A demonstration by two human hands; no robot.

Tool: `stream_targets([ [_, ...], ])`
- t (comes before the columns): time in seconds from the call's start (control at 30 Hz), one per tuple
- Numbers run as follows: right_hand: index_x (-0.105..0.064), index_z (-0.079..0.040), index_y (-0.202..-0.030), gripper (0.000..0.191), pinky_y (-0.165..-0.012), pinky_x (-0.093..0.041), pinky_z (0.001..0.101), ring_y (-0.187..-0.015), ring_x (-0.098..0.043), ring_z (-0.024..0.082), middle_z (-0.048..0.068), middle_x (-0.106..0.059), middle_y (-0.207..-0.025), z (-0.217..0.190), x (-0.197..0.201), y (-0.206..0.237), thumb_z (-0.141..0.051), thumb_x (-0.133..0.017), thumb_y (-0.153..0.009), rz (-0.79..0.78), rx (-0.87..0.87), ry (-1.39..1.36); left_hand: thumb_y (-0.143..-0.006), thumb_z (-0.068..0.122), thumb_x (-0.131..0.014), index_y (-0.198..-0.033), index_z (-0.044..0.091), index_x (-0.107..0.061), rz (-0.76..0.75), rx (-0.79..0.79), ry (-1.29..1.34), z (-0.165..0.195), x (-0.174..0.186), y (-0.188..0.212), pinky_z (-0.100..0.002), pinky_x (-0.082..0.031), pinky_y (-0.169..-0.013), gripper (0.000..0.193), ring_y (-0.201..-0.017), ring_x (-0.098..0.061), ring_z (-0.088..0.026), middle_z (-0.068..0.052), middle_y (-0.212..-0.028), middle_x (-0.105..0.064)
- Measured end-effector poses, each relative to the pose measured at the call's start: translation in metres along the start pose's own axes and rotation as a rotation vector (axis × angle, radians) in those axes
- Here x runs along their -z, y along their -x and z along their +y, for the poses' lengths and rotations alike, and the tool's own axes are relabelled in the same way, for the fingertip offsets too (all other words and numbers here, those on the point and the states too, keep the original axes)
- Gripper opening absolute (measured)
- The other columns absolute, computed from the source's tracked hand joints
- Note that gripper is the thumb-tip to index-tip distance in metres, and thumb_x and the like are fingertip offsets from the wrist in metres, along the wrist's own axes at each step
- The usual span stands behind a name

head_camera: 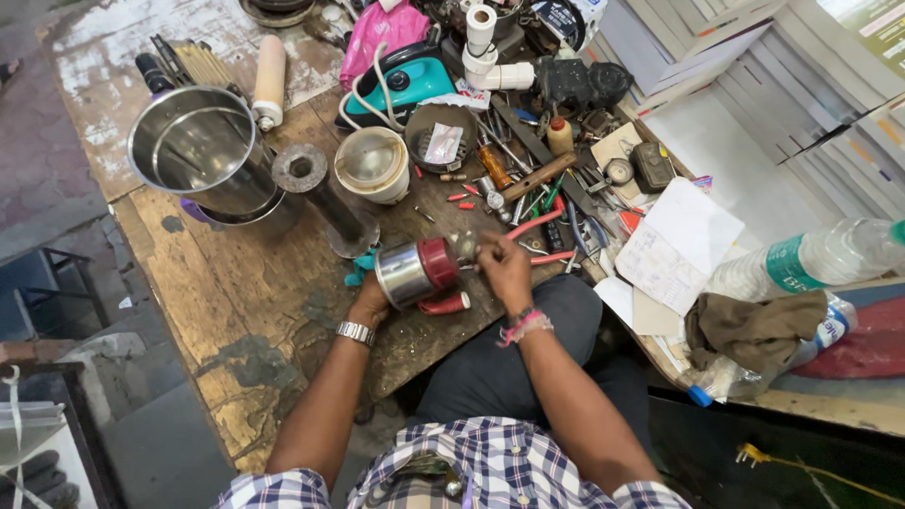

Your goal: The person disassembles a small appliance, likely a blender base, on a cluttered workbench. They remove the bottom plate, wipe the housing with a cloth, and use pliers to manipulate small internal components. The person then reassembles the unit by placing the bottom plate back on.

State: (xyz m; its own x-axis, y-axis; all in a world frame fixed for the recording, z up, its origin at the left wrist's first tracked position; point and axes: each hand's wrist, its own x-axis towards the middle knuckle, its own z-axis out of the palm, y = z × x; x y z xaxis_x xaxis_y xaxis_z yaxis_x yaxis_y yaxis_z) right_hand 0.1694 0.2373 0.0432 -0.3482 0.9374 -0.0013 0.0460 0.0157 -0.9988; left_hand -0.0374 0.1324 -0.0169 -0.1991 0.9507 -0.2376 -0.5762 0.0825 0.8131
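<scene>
Fingers (490, 247) on steel jar (407, 274), red base (439, 261)

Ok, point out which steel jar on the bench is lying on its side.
The small steel jar with the dark red base, held in the left hand. The big steel jar at the bench's far left stands upright, mouth open.

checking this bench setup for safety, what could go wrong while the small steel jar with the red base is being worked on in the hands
The steel jar is held on its side by the left hand while the right hand works at its red end; a slip could drop it. Loose tools and screws crowd the wooden bench, so small parts could get lost. The clear plastic bottle lies at the edge and might roll off.
</scene>
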Motion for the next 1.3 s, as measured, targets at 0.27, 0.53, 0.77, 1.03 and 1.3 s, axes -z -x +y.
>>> stream_targets([
  [0.27,-0.080,-0.008,-0.108,0.021,-0.083,-0.053,0.0411,-0.094,-0.068,0.035,0.019,-0.075,-0.098,-0.013,0.006,-0.016,-0.013,-0.077,-0.089,0.210,0.357,0.837,-0.098,0.020,-0.066,-0.135,0.004,-0.062,0.005,0.069,0.274,0.005,-0.002,0.004,-0.045,-0.062,-0.091,0.041,-0.107,-0.072,-0.027,-0.013,-0.126,-0.071],
  [0.53,-0.045,-0.009,-0.152,0.084,-0.106,-0.047,0.0341,-0.135,-0.057,0.021,0.009,-0.062,-0.145,-0.030,0.011,0.009,-0.021,-0.085,-0.079,-0.344,0.219,-0.027,-0.081,0.026,-0.083,-0.146,0.007,-0.050,-0.171,-0.209,-0.243,0.010,-0.008,-0.003,-0.040,-0.055,-0.103,0.075,-0.124,-0.065,-0.022,-0.008,-0.140,-0.063],
  [0.77,-0.036,-0.003,-0.158,0.101,-0.116,-0.047,0.0381,-0.137,-0.059,0.025,0.015,-0.060,-0.149,-0.087,-0.013,0.034,-0.014,-0.093,-0.076,-0.397,0.400,0.182,-0.082,0.019,-0.086,-0.151,0.007,-0.043,-0.325,-0.255,-0.308,0.003,-0.028,-0.001,-0.037,-0.046,-0.115,0.083,-0.135,-0.056,-0.018,-0.007,-0.148,-0.056],
  [1.03,-0.029,-0.004,-0.160,0.108,-0.112,-0.051,0.0357,-0.135,-0.060,0.024,0.016,-0.062,-0.146,-0.108,-0.017,0.047,-0.014,-0.094,-0.074,-0.393,0.425,0.216,-0.085,0.010,-0.085,-0.151,0.003,-0.045,-0.289,-0.152,-0.118,0.009,-0.026,0.005,-0.040,-0.051,-0.114,0.077,-0.130,-0.060,-0.021,-0.011,-0.145,-0.060],
  [1.3,-0.033,-0.004,-0.156,0.098,-0.119,-0.049,0.0373,-0.140,-0.059,0.026,0.016,-0.059,-0.149,-0.124,-0.018,0.040,-0.011,-0.092,-0.078,-0.233,0.400,0.079,-0.086,0.013,-0.075,-0.138,0.001,-0.054,0.014,-0.045,0.286,-0.010,0.022,0.028,-0.046,-0.055,-0.103,0.057,-0.115,-0.065,-0.030,-0.015,-0.130,-0.064],
])
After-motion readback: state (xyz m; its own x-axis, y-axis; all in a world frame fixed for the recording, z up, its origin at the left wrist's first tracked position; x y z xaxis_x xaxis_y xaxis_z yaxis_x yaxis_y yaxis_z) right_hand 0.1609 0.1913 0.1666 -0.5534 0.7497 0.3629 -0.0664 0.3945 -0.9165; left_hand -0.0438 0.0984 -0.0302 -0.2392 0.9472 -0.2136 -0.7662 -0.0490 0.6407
